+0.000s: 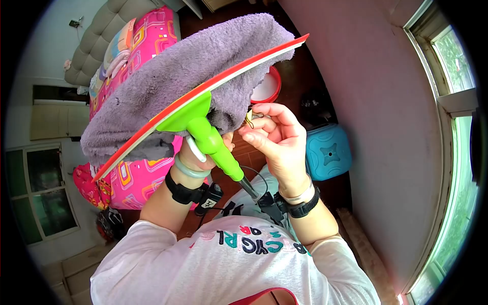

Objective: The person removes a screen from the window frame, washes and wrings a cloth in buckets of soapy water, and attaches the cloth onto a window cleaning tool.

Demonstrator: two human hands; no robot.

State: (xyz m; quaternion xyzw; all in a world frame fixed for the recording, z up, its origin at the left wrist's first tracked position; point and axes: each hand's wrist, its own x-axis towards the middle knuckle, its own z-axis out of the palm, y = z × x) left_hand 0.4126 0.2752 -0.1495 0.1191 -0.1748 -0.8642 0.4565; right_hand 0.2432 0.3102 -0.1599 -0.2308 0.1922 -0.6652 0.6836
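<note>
A squeegee (205, 133) with a bright green neck and a long red-and-white blade rises in front of me, tilted. A purple-grey towel (168, 84) is draped over its head. My left hand (204, 158) is partly hidden behind the green neck; its curled fingertips show on the far side, closed around it, near the towel's lower edge. Between thumb and fingers, my right hand (278, 140) pinches a small yellow clip (249, 118) with thin wire loops, close beside the towel. A dark pole (249, 187) runs from the green neck down toward my body.
On the left stands a bed (145, 185) with a pink patterned cover and a grey tufted headboard (107, 38). A red basin (274, 84) and a blue plastic stool (329, 152) stand on the dark floor. The pink wall (366, 112) and window (455, 66) are at right.
</note>
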